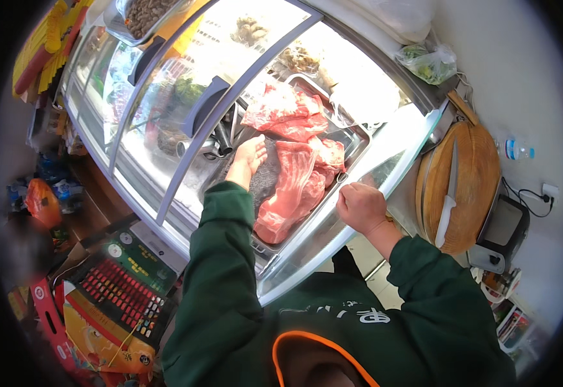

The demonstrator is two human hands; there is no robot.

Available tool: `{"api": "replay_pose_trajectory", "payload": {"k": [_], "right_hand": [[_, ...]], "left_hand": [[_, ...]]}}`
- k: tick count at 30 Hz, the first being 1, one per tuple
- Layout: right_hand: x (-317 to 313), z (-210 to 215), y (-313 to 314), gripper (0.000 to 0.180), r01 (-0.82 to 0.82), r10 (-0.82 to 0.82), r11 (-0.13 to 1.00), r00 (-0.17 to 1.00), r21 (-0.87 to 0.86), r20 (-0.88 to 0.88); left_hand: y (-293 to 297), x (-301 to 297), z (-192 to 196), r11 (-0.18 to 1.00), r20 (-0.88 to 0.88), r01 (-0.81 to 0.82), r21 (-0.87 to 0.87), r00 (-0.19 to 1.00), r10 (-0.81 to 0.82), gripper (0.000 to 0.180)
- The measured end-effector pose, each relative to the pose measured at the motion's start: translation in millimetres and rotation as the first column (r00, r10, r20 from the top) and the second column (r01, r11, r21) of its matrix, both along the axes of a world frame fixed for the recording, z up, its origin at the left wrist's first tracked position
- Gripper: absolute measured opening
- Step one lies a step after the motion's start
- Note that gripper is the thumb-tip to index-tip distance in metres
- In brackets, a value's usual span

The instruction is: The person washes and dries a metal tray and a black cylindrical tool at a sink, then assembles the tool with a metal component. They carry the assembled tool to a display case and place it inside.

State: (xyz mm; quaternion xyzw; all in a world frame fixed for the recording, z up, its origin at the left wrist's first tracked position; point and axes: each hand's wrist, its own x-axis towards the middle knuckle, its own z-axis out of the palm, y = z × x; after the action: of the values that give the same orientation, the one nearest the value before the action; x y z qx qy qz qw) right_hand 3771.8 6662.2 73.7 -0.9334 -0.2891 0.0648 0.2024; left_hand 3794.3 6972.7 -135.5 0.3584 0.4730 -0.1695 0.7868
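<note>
My left hand (251, 156) reaches into a glass display case, its fingers apart and slightly bent, with nothing visible in them. It is over a dark grey, rough-textured piece (267, 177), perhaps tripe; contact cannot be made out. Next to it lies a long slab of raw red meat (288, 187), with another fatty raw meat piece (288, 113) farther back. Both rest in a metal tray (362, 143). On the right, my right hand (362, 208) is closed at the edge of the case's glass door (391, 169), its fingertips hidden.
At the right, a white-handled knife (449, 193) lies on a round wooden chopping board (484, 174). Beyond it are a plastic bottle (518, 149) and a bag of greens (428, 63). A dark curved handle (205, 105) is on the case's front glass. Colourful boxes (110, 322) stand lower left.
</note>
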Motion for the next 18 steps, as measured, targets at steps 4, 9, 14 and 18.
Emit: {"api": "replay_pose_trajectory", "payload": {"k": [4,9,14,18], "right_hand": [[3.1,0.9,1.7,0.014,-0.014,0.013,0.998,1.000,-0.060,-0.016],[4.6,2.4,3.2,0.012,-0.007,0.001,0.993,0.998,-0.118,-0.055],[3.4,-1.2,2.4,0.013,0.024,-0.030,0.995,0.998,-0.099,-0.060],[3.5,-1.2,2.9,0.014,0.014,-0.018,0.995,0.999,-0.102,-0.041]], "left_hand": [[-12.3,36.0,-63.8,0.940,0.042,-0.340,0.030,0.940,0.339,0.066],[-17.9,64.3,-84.2,0.826,-0.036,-0.564,0.003,0.825,0.564,0.036],[-43.9,75.6,-79.7,0.787,0.269,-0.559,0.261,0.825,0.496,0.041],[-49.2,67.7,-74.4,0.603,0.222,-0.140,0.786,0.973,-0.065,0.028]]}}
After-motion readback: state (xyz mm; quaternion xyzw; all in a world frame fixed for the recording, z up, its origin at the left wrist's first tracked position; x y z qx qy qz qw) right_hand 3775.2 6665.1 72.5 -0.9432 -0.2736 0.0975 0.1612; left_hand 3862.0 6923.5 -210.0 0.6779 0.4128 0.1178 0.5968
